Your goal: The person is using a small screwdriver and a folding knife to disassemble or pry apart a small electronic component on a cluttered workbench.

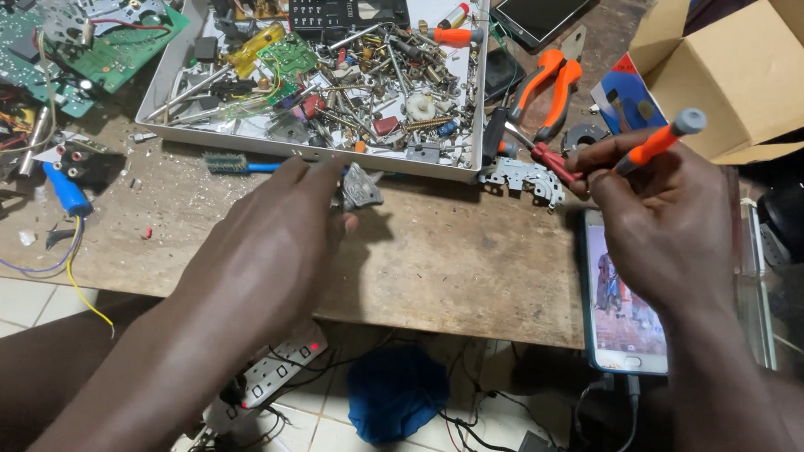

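Left hand point(283, 228): I see fingers pinched on a small grey metal part point(361, 188), near the tray's point(167, 78) front edge.
Right hand point(662, 203): closed round an orange screwdriver point(656, 144), tip raised, apart from the part.
Progress: I judge the tool not yet applied; driving remains.

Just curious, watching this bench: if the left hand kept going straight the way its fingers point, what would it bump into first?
Probably the white parts tray: the left hand, gripping a small grey metal part, points up toward the tray's near edge, though depth is hard to judge.
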